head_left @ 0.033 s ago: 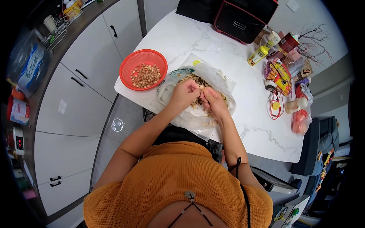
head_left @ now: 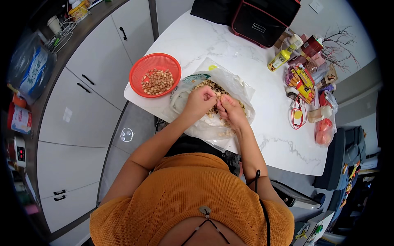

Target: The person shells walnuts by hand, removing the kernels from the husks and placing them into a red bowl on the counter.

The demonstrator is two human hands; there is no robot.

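Observation:
Over an open white plastic bag [head_left: 246, 92], my left hand [head_left: 199, 101] and my right hand [head_left: 232, 110] meet fingertip to fingertip. Both are closed in a pinch around a small pale peanut shell [head_left: 218, 94], partly hidden by the fingers. Inside the bag lies a heap of brownish peanuts in their shells [head_left: 216, 86], with pale shell bits nearer me. To the left of the bag stands a red plastic colander [head_left: 134, 73]. Shelled peanuts [head_left: 157, 82] with pinkish-brown skins cover its bottom.
The white marbled table [head_left: 283, 141] has a rounded edge. At its back stands a black and red appliance [head_left: 257, 22]. A yellow bottle [head_left: 279, 60], snack packets [head_left: 301, 80], a red cable [head_left: 298, 114] and a bag of round reddish things [head_left: 324, 131] line the right side.

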